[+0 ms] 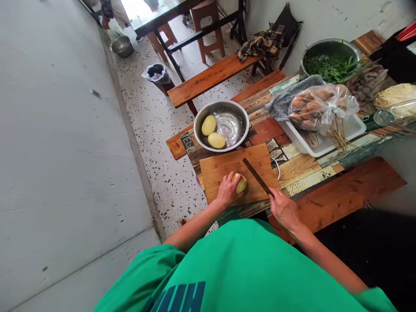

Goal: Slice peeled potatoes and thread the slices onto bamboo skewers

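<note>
One potato [241,185] on cutting board [219,169] | left hand [228,190]: fingers clamped over it, apparently for steadiness | right hand [284,210]: fingers clamped round knife [256,175], held apart from potato, presumably for clearance

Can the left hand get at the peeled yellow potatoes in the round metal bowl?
Probably yes: nothing covers the two potatoes, and the open metal bowl sits just beyond the brown wooden board. The left hand would likely need to release its yellow potato.

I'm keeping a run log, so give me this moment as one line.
left hand: holding potato | right hand: holding knife | potato: on cutting board | metal bowl: two more potatoes
</note>
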The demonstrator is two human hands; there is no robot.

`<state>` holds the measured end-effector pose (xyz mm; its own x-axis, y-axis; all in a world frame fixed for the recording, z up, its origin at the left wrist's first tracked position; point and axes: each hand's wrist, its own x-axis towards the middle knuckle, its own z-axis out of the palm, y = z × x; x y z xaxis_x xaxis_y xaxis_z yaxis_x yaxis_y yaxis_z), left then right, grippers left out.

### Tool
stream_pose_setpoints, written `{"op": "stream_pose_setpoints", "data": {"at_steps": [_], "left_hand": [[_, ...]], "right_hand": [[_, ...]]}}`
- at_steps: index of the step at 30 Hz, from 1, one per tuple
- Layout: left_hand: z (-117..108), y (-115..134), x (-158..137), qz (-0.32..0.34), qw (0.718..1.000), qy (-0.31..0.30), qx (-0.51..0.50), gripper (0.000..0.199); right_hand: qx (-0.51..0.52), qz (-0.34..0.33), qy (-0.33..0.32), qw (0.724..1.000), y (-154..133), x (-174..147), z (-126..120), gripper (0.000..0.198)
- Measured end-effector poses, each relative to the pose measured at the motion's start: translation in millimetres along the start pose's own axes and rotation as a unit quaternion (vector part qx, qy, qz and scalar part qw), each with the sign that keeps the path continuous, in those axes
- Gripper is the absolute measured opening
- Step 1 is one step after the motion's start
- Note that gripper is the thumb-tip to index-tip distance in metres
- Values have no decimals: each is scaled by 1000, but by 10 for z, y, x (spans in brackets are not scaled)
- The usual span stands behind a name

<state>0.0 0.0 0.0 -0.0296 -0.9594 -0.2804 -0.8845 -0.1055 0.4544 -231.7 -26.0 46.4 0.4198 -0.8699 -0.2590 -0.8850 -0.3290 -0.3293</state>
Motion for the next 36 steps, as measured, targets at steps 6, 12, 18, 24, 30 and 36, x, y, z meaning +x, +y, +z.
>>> {"op": "stream_pose_setpoints", "data": {"at_steps": [6,12,18,24,30,36], "left_hand": [[-173,-176,-180,168,979,-86,83,91],[-345,-70,-112,197,956,-104,193,50],[-465,99,84,209,939,-146,230,39],[-459,175,105,190,937,-186,225,31],[-463,145,147,198,925,-213,244,32],[-469,99,161,215,920,-213,248,32]], "right_hand": [[-99,-32,-146,984,-113,113,-8,53],[-113,-44,-201,972,-91,244,-68,37],[-166,-101,-219,956,-149,213,-383,58],[-208,-143,-257,933,-250,165,-728,54],[-203,-163,-247,933,-251,251,-761,46],[-197,-154,-274,929,-289,329,-816,43]]}}
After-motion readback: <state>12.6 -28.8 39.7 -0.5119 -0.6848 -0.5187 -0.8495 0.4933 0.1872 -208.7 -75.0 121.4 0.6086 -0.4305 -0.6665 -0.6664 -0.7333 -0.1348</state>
